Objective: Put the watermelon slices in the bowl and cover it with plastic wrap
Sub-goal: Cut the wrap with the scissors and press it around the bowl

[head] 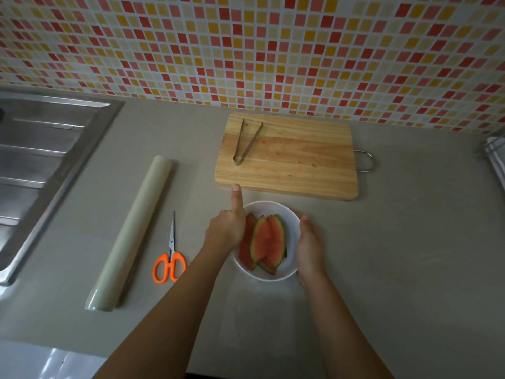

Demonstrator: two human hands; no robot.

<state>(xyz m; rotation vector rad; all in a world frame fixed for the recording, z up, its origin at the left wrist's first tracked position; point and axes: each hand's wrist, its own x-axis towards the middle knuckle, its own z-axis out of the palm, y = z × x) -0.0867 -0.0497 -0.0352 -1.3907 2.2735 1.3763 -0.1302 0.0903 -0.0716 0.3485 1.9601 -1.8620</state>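
The white bowl (269,207) stands on the grey bench (396,255) right in front of me, and the watermelon slices (266,242) lie in it, red faces up, overlapping one another with their green rinds curving toward 3 o'clock.

My right hand (310,246) cups the bowl at its 3 o'clock side. The thumb lies on the rim, the palm is against the wall, and the fingers are hidden underneath, so that grip is holding the bowl. My left hand (228,231) lies over the rim at 9 o'clock and covers part of the leftmost slice. One digit sticks straight out toward 12 o'clock and the rest are tucked out of sight, so I cannot tell whether that grip holds anything.

At 12 o'clock from the bowl, just beyond it, is the wooden cutting board (295,170), spotted with red juice. The metal tongs (246,143) lie on its left part.

At 9 o'clock the orange-handled scissors (170,259) lie flat, blades pointing away from me. Farther out the same way is the roll of plastic wrap (134,233), lying lengthwise. The steel sink (41,160) is at 10 o'clock and a folded cloth (496,155) at 2 o'clock.
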